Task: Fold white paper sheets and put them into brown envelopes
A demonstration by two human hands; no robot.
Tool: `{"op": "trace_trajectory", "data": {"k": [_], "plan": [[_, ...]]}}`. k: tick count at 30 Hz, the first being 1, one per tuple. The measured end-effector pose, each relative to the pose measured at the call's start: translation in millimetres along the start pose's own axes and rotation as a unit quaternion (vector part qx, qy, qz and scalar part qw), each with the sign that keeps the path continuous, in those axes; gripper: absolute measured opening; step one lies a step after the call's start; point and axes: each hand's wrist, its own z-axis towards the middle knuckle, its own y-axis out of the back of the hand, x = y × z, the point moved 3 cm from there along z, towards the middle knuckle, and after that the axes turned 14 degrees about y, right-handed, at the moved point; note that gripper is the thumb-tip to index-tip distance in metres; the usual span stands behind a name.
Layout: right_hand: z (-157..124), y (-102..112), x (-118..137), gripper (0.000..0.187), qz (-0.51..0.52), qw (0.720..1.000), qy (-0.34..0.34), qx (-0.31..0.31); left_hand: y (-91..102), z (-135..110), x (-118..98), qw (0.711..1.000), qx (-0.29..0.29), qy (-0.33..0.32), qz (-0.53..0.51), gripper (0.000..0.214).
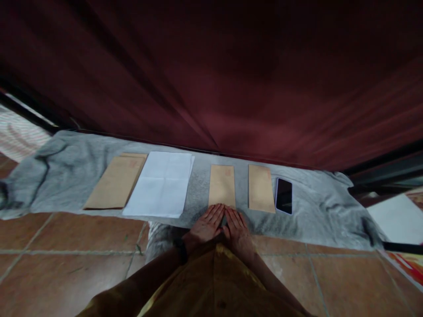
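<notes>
A brown paper envelope [222, 185] lies flat in front of me on a grey cloth. My left hand [207, 222] rests palm down at its near edge, fingers stretched out. Beside it, my right hand [236, 225] lies flat on the same edge, its fingertips close to those of the left. Neither hand grips anything. To the right is another brown envelope [261, 188]. White sheets of paper [160, 184] with fold creases lie to the left, next to a stack of larger-looking brown envelopes [115, 181].
A phone [284, 196] with a dark screen lies right of the envelopes. The grey cloth [317, 207] covers a long narrow surface. Behind it hangs a dark red curtain [231, 97]. Brown floor tiles [82, 233] show below, and a white panel [399, 218] stands at the far right.
</notes>
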Motion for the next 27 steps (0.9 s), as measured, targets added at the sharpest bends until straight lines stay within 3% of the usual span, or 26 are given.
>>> {"op": "trace_trajectory", "data": {"k": [6, 23, 27], "plan": [[-2.4, -8.9, 1.4, 0.065, -0.006, 1.0, 0.01, 0.02, 1.7, -0.1, -1.3, 1.0, 0.009, -0.005, -0.003, 0.068], [-19.5, 17.1, -14.6, 0.052, -0.005, 0.998, -0.053, 0.017, 10.0, -20.7, 13.0, 0.999, 0.015, 0.03, 0.011, 0.077], [-21.9, 20.5, -18.9, 0.053, -0.008, 0.999, -0.045, 0.01, 17.0, -20.7, 12.9, 0.998, 0.008, 0.059, 0.0, 0.066]]}}
